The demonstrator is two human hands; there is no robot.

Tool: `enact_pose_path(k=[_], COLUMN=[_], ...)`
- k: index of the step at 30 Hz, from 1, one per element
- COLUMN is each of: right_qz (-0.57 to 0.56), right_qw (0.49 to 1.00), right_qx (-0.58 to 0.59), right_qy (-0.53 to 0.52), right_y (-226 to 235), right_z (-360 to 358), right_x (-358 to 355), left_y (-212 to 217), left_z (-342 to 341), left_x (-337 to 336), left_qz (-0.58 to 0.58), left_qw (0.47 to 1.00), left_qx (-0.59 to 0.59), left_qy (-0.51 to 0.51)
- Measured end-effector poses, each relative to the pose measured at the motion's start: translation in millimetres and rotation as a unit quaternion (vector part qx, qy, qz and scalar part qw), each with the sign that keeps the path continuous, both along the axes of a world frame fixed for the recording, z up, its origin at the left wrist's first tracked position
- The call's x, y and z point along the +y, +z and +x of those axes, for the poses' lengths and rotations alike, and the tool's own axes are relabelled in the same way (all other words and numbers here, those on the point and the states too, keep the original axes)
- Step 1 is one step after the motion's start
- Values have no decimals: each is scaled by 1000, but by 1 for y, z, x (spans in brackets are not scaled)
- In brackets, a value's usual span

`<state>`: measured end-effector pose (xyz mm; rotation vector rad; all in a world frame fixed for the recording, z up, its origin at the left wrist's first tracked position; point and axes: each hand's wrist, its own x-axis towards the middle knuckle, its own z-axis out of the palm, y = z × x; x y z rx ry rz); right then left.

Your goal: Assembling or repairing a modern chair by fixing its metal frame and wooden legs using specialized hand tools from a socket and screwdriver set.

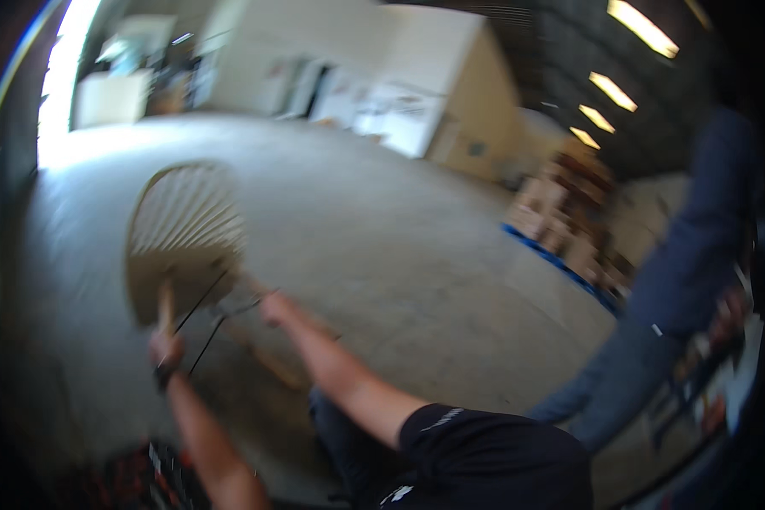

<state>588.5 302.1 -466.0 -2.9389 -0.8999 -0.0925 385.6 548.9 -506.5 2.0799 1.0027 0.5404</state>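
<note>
Head view, blurred. Left hand (167, 347) closed around a pale wooden leg of a fan-backed cane chair (185, 234), which stands tipped on the concrete floor (382, 246) ahead of the person. Right hand (274, 308) reaches to the frame near the seat; whether it is clamped or only touching, cannot tell. Thin dark rods (206, 319) run between the hands. The chair looks light and stiff, though the thin back ribs are probably fragile. Best held by leg or frame, not ribs. A second person (680, 280) in dark blue stands at right.
</note>
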Motion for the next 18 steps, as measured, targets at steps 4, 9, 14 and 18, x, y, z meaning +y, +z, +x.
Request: enact_pose_path(k=[4,9,14,18], right_qz=[-5,15,27,72], right_qw=[999,996,996,991], right_qx=[41,52,83,72], right_qy=[14,-71,-25,89], right_y=[-1,16,24,11], right_z=[-23,-41,-44,-48], right_x=[23,41,58,81], left_y=[26,23,27,36], left_z=[-35,-46,-43,-48], left_x=[-16,-14,-19,-25], left_qz=[1,-31,-43,2], left_qw=[993,992,990,988], left_qx=[81,71,100,116], left_qy=[81,95,93,98])
